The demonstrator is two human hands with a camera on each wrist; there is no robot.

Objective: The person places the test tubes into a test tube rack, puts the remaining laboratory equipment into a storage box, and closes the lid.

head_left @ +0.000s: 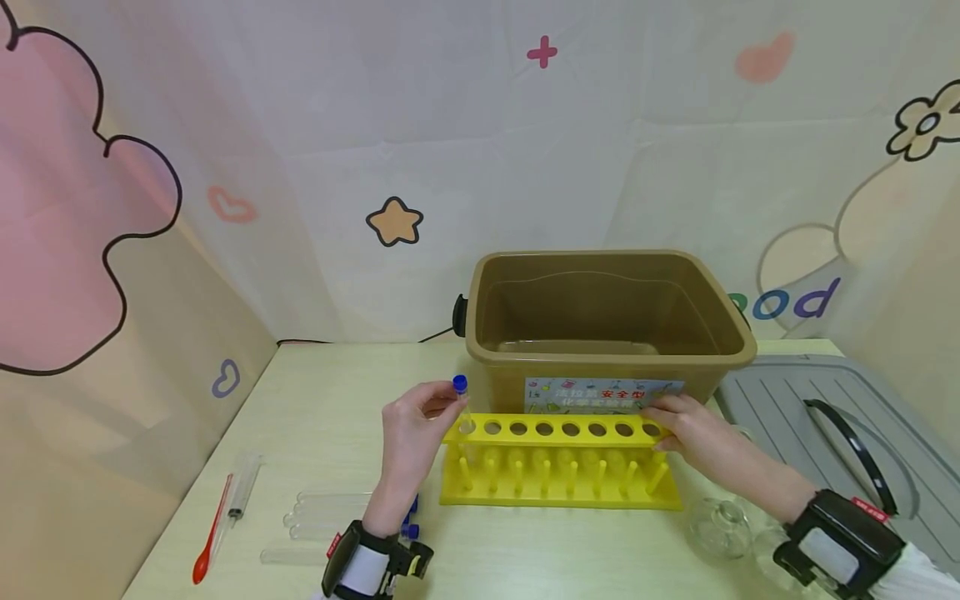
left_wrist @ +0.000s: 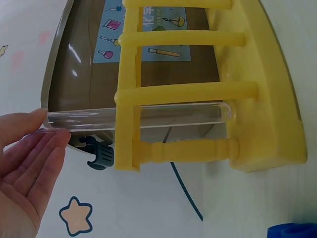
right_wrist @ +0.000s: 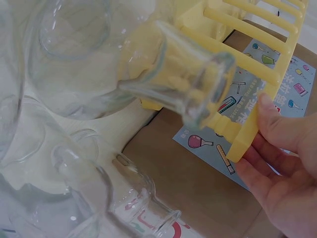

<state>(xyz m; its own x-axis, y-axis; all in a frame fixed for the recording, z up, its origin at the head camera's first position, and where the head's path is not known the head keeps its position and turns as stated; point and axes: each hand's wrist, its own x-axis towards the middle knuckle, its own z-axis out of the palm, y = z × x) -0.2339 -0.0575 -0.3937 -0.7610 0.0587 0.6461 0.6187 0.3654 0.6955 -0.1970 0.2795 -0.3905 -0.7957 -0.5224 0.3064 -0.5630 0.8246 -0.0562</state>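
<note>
In the head view my left hand [head_left: 408,437] pinches a clear test tube [left_wrist: 173,116] near its blue cap [head_left: 460,383]. The tube passes down through the leftmost hole of a yellow test tube rack [head_left: 558,493]; the left wrist view shows its rounded end close to the rack's base. With thumb and fingers, my right hand [head_left: 693,429] grips the right end of the rack's top bar [right_wrist: 247,129]. The rack stands upright on the table, its other holes without tubes.
A brown bin [head_left: 611,360] stands behind the rack. Right of it lie a grey lid [head_left: 802,400] and glass flasks [head_left: 720,527]. On the left are several capped test tubes [head_left: 322,517], a syringe [head_left: 242,492] and a red-ended dropper [head_left: 202,560].
</note>
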